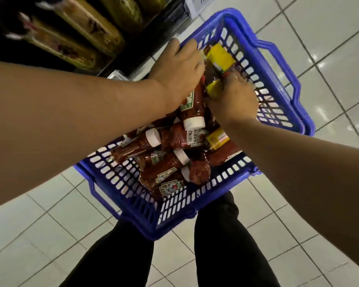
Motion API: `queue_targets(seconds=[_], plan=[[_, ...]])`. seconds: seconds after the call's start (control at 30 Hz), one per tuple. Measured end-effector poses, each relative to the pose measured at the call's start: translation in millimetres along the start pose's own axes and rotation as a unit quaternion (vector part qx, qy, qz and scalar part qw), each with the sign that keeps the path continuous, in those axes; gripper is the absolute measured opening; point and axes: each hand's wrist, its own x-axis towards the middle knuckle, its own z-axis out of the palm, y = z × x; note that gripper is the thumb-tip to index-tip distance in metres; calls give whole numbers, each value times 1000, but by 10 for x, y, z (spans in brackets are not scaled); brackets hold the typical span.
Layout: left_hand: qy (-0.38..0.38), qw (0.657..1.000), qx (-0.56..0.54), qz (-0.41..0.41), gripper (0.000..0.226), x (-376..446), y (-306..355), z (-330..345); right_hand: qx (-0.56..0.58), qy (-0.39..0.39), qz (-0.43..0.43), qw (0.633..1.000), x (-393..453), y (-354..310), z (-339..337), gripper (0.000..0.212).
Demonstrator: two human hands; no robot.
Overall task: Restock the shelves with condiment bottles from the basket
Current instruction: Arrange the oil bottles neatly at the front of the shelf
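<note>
- Blue basket (282, 83) sat on the tiled floor (50, 224) at frame centre, piled with ketchup bottles (174, 139), white caps pointing various ways.
- Left hand (178, 71) reached into the basket's upper part, grip curled over a ketchup bottle (192, 108) standing cap-down; whether it was fully clenched could not be told.
- Right hand (232, 100) was closed on a yellow-capped bottle (215, 88) just beside the left.
- Another yellow-topped bottle (219, 55) lay above, near the basket's far wall.
- Shelf (133, 48) with blurred packaged goods (87, 27) filled the upper left.
- Dark trouser legs (226, 245) stood at lower centre.
</note>
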Motion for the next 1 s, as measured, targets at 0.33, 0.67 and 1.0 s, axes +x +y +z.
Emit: queue_targets(seconds=[0.33, 0.67, 1.0], plan=[[-45, 988, -144, 38, 55, -447, 34, -124, 219, -92, 53, 970, -684, 236, -326, 40], [-4, 624, -639, -450, 53, -2106, -264, -1904, 557, -182, 160, 794, -2025, -206, -2300, 18], [23, 103, -939, -326, 47, -3801, -838, -4453, 591, -267, -81, 757, -2705, -1110, -5091, 26]])
